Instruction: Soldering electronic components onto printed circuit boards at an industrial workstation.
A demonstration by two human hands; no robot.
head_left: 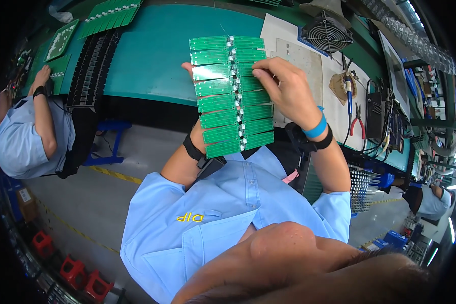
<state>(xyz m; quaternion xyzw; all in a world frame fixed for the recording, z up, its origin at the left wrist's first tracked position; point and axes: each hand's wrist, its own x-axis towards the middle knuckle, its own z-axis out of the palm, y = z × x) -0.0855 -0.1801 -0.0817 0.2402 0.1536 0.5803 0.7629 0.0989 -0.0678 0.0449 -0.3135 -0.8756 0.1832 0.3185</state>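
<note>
A green circuit board panel (215, 104), split into many narrow strips down both sides, is held up in front of me. Small white and dark parts run down its middle. My left hand (197, 136) supports it from behind along the left side; most of that hand is hidden by the panel, with fingertips showing past its left edge. Over the upper right strips, my right hand (291, 88) has thumb and index finger drawn together in a pinch. What lies between those fingertips, if anything, is too small to make out.
Behind the panel spreads a green-topped bench (157, 50). A black slotted rack (93, 68) and more green boards (111, 17) stand left, near a co-worker's hand (43, 76). On the right are a fan (327, 33), a blue-handled soldering iron (349, 91) and red-handled pliers (357, 121).
</note>
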